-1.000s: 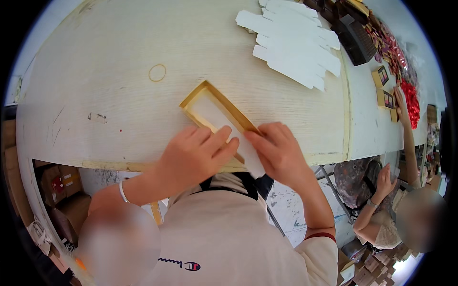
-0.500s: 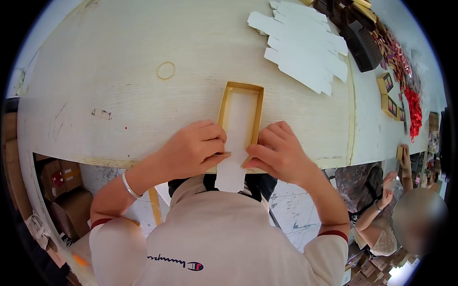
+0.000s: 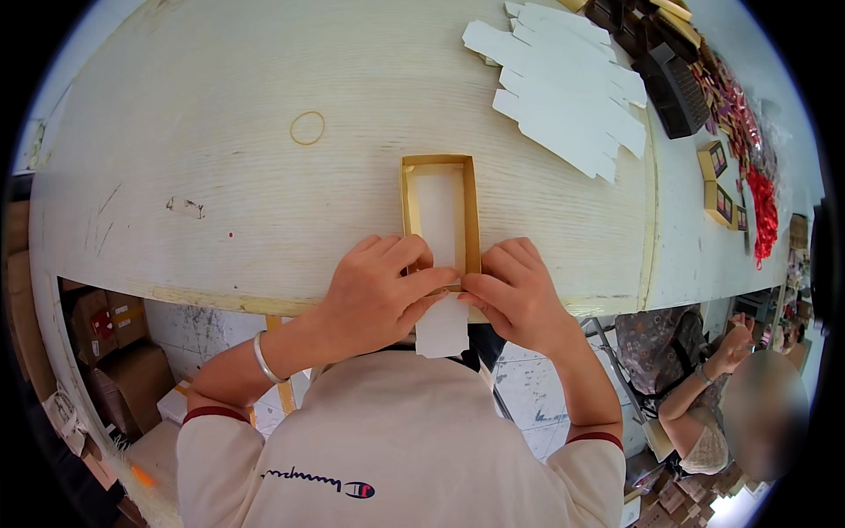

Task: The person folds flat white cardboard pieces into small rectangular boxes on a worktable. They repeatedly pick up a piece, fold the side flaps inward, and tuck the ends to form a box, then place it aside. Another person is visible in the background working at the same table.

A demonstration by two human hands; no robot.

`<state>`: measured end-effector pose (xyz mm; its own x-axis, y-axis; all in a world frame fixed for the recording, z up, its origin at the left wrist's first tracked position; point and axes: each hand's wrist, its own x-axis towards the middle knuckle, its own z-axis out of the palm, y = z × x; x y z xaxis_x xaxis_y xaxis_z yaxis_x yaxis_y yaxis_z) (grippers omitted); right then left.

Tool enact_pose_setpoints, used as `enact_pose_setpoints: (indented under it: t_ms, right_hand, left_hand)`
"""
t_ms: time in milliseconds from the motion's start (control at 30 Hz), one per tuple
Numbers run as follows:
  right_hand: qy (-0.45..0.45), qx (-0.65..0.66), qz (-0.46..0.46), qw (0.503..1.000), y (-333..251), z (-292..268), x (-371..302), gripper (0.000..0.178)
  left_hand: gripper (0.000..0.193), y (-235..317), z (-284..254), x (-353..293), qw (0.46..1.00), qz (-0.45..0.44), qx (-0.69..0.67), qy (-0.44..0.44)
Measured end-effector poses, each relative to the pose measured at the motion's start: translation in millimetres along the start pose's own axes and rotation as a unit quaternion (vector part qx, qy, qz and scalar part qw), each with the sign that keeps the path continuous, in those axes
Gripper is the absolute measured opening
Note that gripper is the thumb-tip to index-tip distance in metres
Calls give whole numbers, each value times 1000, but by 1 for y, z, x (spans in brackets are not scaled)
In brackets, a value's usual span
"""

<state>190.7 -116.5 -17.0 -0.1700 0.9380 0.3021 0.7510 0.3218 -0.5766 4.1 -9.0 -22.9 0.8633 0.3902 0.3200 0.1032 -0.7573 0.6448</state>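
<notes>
A long, shallow cardboard box (image 3: 472, 202) with gold-brown walls and a white bottom lies at the table's near edge, its short side toward me. From that near end a white flap (image 3: 442, 330) sticks out over the edge, unfolded. My left hand (image 3: 370, 290) is closed on the box's near end, with thumb and fingers pinching close to the left corner. At the right corner, my right hand (image 3: 519, 290) pinches the wall between thumb and bent fingers. Both sets of fingertips nearly meet at the base of the flap and hide the near corners.
A stack of flat white die-cut cardboard blanks (image 3: 563, 88) lies at the far right. A rubber band (image 3: 307, 128) rests at the far left. Beyond the table seam are a dark tray (image 3: 671, 88), small gold boxes (image 3: 717, 202) and red ribbon-like strands (image 3: 763, 211). Another person's hand (image 3: 732, 348) shows at right.
My left hand has moved right and inward to the box's near end, and the right hand has shifted inward slightly. The box now stands straighter. The other person's hands have moved.
</notes>
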Motion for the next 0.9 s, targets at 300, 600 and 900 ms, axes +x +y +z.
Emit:
enact_pose_setpoints:
  t_ms: [300,600,900]
  right_hand:
    - [37,-65,12,997,-14,1,-15,30]
    - [67,-218,-94,969,-11,15,-33,16]
    - [71,140,27,987,-2,13,-12,30]
  left_hand:
    - [7,0,4,-4,1000,-12,-12,24]
    - [12,-2,4,-1,1000,-13,-12,15]
    - [25,-7,-18,3,981,-26,-183,-52]
